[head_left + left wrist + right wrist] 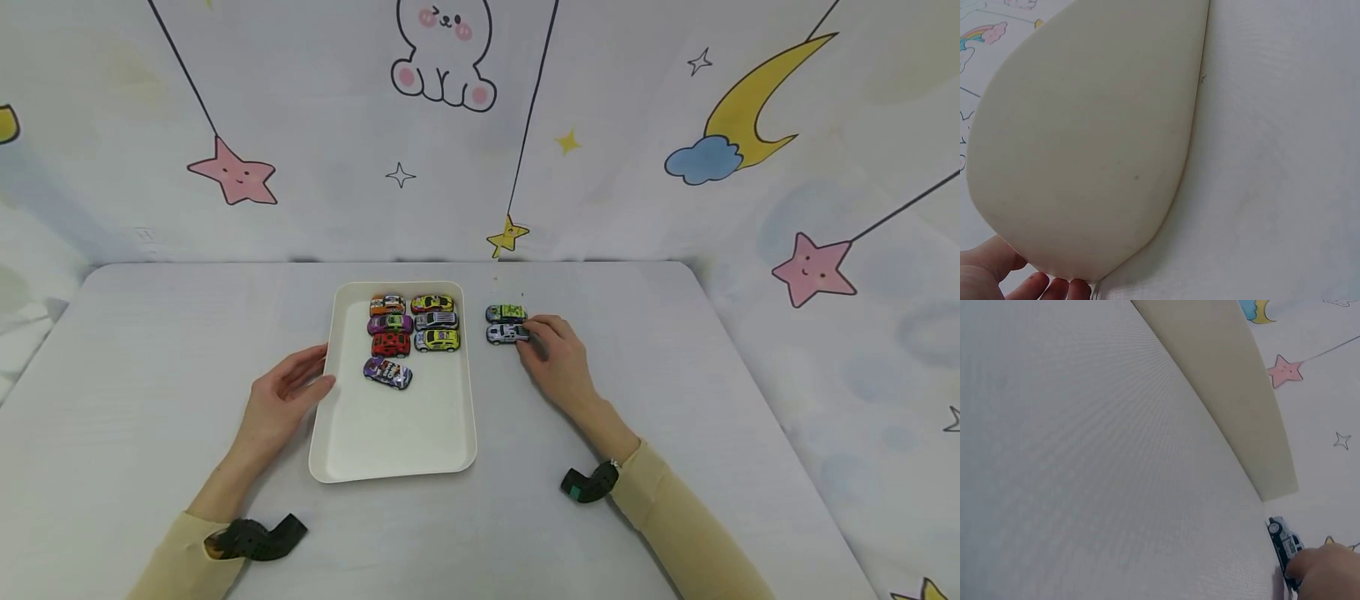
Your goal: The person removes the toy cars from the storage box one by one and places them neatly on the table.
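Observation:
In the head view, a white tray (397, 450) lies left of the table's middle. My left hand (285, 396) holds its left rim, the thumb over the edge; the left wrist view shows the fingers (1057, 289) against the tray wall (1097, 137). To the right of the tray, my right hand (558, 362) pinches the right end of a white and black toy car (506, 333). Directly behind that one sits a green toy car (506, 313). In the right wrist view, a fingertip (1304, 564) touches the white toy car (1286, 540), and most of the hand is out of frame.
Inside the tray stand several toy cars in two columns, among them a red car (391, 344) and a yellow car (437, 340). A purple car (387, 372) lies angled below them. The white table (637, 333) meets a patterned wall (322, 125) at the back.

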Tool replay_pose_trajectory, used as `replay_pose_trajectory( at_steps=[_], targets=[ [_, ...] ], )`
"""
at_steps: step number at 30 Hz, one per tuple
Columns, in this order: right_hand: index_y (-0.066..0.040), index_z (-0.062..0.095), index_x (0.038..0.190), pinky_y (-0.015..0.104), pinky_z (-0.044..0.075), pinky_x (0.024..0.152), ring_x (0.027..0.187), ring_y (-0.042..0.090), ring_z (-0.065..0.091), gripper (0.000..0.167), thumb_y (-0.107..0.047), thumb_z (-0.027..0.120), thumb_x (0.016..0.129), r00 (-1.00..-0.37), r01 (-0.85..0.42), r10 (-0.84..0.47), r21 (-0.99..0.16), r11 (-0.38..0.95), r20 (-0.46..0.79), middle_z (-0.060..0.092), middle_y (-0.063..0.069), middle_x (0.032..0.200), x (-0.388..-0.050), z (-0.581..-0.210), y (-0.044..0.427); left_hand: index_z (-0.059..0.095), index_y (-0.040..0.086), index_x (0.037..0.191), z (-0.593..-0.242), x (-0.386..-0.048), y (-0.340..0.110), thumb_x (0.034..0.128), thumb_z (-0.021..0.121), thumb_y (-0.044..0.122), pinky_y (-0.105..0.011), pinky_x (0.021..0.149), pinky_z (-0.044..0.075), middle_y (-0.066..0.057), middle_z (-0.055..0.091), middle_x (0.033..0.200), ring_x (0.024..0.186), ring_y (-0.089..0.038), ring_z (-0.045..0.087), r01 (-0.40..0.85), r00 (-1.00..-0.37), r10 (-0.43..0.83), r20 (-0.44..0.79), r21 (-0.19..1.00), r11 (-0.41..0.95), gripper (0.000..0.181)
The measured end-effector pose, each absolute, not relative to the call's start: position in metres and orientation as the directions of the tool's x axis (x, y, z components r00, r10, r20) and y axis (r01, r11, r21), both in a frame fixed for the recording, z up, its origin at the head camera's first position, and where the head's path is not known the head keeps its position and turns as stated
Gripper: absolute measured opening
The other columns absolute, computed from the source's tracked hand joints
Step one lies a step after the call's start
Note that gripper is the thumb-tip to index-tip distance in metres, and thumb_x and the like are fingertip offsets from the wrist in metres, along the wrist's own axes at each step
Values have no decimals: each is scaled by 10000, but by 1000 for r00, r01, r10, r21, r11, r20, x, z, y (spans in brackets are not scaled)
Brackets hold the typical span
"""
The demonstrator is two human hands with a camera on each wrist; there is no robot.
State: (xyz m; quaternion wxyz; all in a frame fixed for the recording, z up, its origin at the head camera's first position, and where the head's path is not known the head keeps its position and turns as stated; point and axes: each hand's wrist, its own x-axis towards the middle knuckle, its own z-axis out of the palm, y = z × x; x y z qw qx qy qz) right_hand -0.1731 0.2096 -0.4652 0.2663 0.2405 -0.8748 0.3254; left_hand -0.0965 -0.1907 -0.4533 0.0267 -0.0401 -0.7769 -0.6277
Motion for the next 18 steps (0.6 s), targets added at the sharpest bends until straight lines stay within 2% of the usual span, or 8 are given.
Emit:
replay_pose_trajectory(
  at_steps=[12, 18],
  targets=[
    [23, 707, 1068, 425, 518, 937, 1090, 294, 606, 239, -21, 770, 842, -727, -606, -238, -439, 664, 644, 656, 145, 1131, -172, -465, 209, 519, -14, 1413, -454, -96, -191, 974, 669, 143, -87, 934, 484, -255, 531, 1426, 1213, 17, 566, 93, -996, 36, 88, 974, 204, 490],
    [19, 705, 1099, 403, 511, 960, 1124, 297, 596, 266, 2, 770, 841, -706, -645, -257, -449, 618, 660, 650, 157, 1172, -171, -458, 201, 516, -23, 1413, -456, -97, -192, 971, 670, 126, -95, 931, 492, -242, 530, 1434, 1206, 22, 570, 102, -995, 42, 96, 978, 184, 491]
  ],
)
